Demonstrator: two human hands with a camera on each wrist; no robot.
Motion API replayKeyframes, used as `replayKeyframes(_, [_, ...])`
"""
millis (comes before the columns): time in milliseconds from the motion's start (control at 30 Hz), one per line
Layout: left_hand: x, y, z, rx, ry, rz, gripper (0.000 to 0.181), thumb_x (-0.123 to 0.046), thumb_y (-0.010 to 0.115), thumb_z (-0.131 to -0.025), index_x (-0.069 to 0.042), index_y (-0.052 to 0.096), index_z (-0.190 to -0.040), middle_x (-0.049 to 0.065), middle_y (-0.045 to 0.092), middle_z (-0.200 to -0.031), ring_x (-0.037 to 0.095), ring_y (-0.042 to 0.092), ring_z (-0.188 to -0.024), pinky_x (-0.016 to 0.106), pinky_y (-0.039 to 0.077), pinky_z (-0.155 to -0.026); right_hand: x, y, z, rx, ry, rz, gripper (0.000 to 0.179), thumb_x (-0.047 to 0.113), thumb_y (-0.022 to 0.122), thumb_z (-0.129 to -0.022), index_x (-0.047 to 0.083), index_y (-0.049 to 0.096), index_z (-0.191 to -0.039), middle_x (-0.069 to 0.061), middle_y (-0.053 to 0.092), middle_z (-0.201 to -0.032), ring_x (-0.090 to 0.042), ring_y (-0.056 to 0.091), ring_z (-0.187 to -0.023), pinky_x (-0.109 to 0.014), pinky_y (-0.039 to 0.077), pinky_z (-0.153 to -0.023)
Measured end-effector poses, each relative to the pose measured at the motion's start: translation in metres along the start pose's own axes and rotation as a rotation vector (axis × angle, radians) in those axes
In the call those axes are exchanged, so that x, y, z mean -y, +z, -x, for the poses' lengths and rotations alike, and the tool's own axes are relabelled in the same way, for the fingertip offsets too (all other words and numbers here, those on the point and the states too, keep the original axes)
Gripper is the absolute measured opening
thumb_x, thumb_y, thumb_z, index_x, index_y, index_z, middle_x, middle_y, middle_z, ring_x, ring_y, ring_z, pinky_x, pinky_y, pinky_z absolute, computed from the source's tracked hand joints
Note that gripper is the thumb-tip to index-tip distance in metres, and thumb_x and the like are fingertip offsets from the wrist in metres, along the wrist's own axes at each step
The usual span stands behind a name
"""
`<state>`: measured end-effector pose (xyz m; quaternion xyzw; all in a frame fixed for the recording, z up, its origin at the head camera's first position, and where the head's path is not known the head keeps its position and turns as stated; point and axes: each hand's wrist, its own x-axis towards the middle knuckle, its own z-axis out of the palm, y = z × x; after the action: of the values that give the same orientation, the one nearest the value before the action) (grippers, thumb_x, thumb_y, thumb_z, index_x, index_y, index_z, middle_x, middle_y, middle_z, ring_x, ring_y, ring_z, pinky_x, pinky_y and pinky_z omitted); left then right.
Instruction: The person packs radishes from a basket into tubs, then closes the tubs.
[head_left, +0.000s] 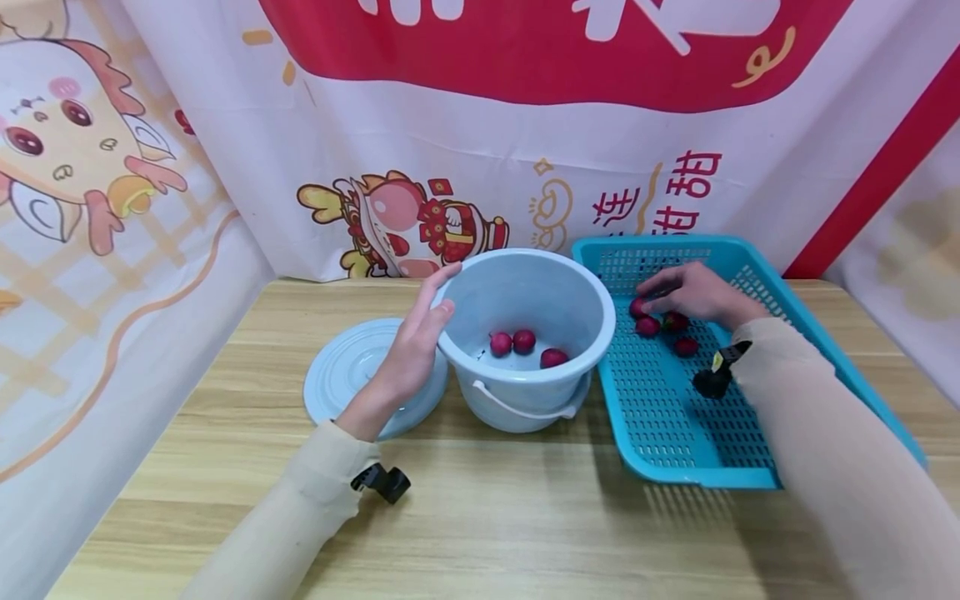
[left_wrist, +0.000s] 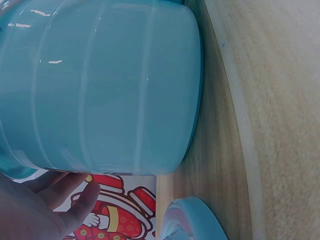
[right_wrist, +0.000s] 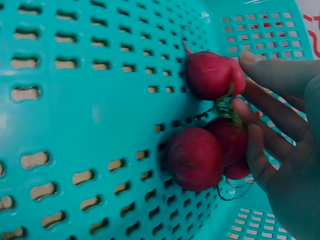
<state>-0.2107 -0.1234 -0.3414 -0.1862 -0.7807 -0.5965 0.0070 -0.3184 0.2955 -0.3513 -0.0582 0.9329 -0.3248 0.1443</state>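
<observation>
My left hand (head_left: 412, 346) rests against the left side of a pale blue bucket (head_left: 517, 398), its fingers extended along the outside near the rim. Inside the bucket lie three red radishes (head_left: 554, 357). Over the turquoise basket (head_left: 652, 467) on the right, my right hand (head_left: 693, 293) reaches down to a small group of radishes. Its thumb and fingers pinch one radish (right_wrist: 212, 75) at the side, in the right wrist view. Another radish (right_wrist: 194, 159) with several neighbours lies just below that one, close by the other fingers.
A round pale blue lid (head_left: 345, 367) lies on the wooden table (head_left: 480, 517) left of the bucket, partly behind my left arm. The bucket's white handle (head_left: 517, 408) hangs at its front. A printed cloth (head_left: 480, 142) hangs behind the table.
</observation>
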Motion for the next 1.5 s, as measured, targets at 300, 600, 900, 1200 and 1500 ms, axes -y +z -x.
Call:
replayKeyframes(300, [-0.001, 0.000, 0.000, -0.001, -0.006, -0.001, 0.053, -0.034, 0.032, -0.114, -0.033, 0.025, -0.166, -0.005, 0.024, -0.175, 0.028, 0.032, -0.159, 0.065, 0.035, -0.125, 0.007, 0.005, -0.003, 0.019, 0.026, 0.066, 0.052, 0.033, 0.068, -0.104, 0.008, 0.060, -0.149, -0.028, 0.049, -0.157, -0.048, 0.043, -0.139, -0.073, 0.038, -0.117])
replayKeyframes(600, [0.000, 0.000, -0.001, 0.002, 0.003, -0.003, 0.053, -0.034, 0.032, -0.114, -0.033, 0.025, -0.166, -0.004, 0.025, -0.174, 0.029, 0.033, -0.159, 0.065, 0.036, -0.125, 0.008, 0.010, -0.007, -0.014, 0.039, 0.062, 0.047, 0.029, 0.068, -0.104, 0.008, 0.063, -0.146, -0.027, 0.052, -0.154, -0.048, 0.044, -0.139, -0.072, 0.037, -0.118])
replayKeyframes(900, [0.001, 0.000, 0.000, 0.004, 0.011, 0.005, 0.053, -0.033, 0.032, -0.114, -0.031, 0.025, -0.166, -0.003, 0.026, -0.174, 0.029, 0.034, -0.158, 0.064, 0.037, -0.125, 0.011, 0.010, -0.004, -0.042, 0.028, 0.046, 0.044, 0.028, 0.068, -0.104, 0.008, 0.064, -0.144, -0.026, 0.055, -0.150, -0.046, 0.044, -0.136, -0.072, 0.039, -0.115])
replayKeyframes(1200, [0.001, 0.000, 0.001, 0.001, -0.001, -0.001, 0.053, -0.034, 0.032, -0.114, -0.032, 0.025, -0.166, -0.003, 0.025, -0.175, 0.029, 0.032, -0.159, 0.066, 0.036, -0.125, 0.014, 0.010, -0.004, -0.072, 0.034, -0.004, 0.045, 0.032, 0.068, -0.104, 0.013, 0.064, -0.145, -0.023, 0.055, -0.149, -0.045, 0.043, -0.138, -0.072, 0.039, -0.115])
replayKeyframes(1500, [0.000, 0.000, 0.000, 0.000, 0.006, 0.000, 0.052, -0.033, 0.032, -0.114, -0.033, 0.026, -0.166, -0.004, 0.025, -0.175, 0.028, 0.031, -0.159, 0.065, 0.035, -0.126, 0.019, 0.004, 0.000, -0.083, -0.008, -0.036, 0.049, 0.041, 0.068, -0.103, 0.016, 0.064, -0.145, -0.020, 0.059, -0.148, -0.043, 0.048, -0.137, -0.069, 0.044, -0.112])
